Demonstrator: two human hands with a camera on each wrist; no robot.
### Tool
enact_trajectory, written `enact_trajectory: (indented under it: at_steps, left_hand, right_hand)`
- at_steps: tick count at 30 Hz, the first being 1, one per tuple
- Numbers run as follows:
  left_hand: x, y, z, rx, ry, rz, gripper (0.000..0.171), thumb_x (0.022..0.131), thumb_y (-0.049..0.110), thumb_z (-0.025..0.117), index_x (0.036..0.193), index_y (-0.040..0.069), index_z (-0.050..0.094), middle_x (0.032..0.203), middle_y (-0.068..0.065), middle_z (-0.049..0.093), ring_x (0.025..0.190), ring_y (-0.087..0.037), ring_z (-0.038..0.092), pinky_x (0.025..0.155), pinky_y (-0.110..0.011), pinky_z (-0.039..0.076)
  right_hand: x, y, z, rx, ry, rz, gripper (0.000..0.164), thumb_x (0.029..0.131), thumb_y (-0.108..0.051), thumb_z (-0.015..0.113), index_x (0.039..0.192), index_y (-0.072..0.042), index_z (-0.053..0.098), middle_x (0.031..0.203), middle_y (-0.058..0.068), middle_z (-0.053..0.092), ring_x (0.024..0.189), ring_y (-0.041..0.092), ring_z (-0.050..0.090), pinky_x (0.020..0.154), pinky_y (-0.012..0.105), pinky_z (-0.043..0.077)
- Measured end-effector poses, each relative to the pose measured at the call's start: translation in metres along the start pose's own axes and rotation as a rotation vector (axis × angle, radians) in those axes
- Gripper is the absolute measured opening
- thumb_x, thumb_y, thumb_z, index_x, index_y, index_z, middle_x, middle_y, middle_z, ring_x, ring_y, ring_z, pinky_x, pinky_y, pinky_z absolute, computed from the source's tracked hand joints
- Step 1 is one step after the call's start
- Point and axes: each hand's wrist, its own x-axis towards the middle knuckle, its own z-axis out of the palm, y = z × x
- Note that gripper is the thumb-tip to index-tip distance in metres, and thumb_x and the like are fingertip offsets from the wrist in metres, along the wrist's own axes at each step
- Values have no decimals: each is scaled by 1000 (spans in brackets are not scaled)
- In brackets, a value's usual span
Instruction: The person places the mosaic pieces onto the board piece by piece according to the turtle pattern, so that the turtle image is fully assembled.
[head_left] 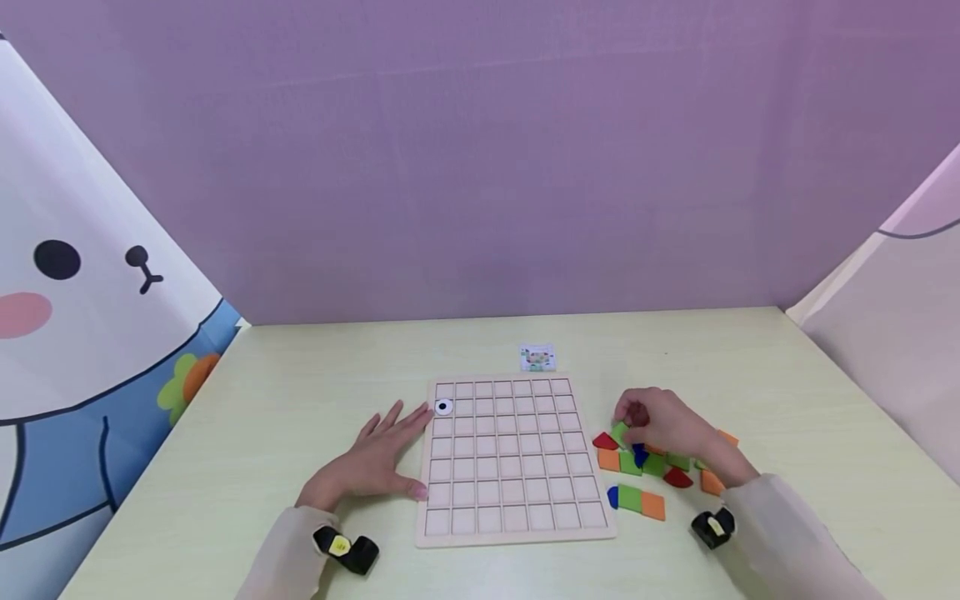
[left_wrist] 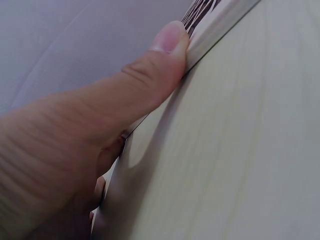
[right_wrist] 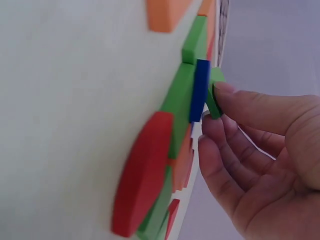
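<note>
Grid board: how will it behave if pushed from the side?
The board is probably stiff: its edges look straight and solid. It would likely slide rather than tip, lying flat on the table. The left hand against one edge may resist a push toward it.

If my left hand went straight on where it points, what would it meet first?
The board, whose edge your left hand touches. Next, probably the round eye piece, though finger height is hard to judge.

— What did the grid board (head_left: 517, 537) seem made of?
— It looked like pale wood, smooth and matt.
— And the coloured pieces (head_left: 653, 506)?
— They appeared smooth and matt too. The table (left_wrist: 240, 125) showed wood-like grain, and the purple backdrop (head_left: 525, 167) resembled cloth.
</note>
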Motion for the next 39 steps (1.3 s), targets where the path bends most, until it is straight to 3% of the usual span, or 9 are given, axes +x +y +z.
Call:
enact_trajectory:
  at_steps: [13, 28, 39]
  left_hand:
    - [-1, 1, 1, 7, -3, -14, 111, 68, 59, 74, 152, 10, 22, 159, -10, 19, 146, -44, -1, 113, -64, 0]
    - [0, 1, 2, 2, 1, 9, 110, 68, 56, 76, 152, 9, 22, 159, -11, 18, 145, -45, 0, 113, -65, 1]
    - [-1, 3, 1, 8, 7, 3, 111, 68, 56, 76, 152, 9, 22, 159, -11, 18, 145, -45, 0, 112, -66, 1]
  right_hand:
    - [5, -7, -1, 100, 34, -92, 12, 83, -3, 69, 94, -8, 67, 83, 1, 61, 72, 13, 53, 62, 20, 47]
    - [25, -34, 15, 185, 54, -107, 10, 84, -2, 69, 92, -8, 67, 85, 3, 60, 76, 16, 55, 67, 20, 49]
    - [34, -46, 24, 215, 58, -115, 9, 84, -4, 69, 91, -9, 68, 86, 2, 61, 83, 16, 55, 79, 25, 52]
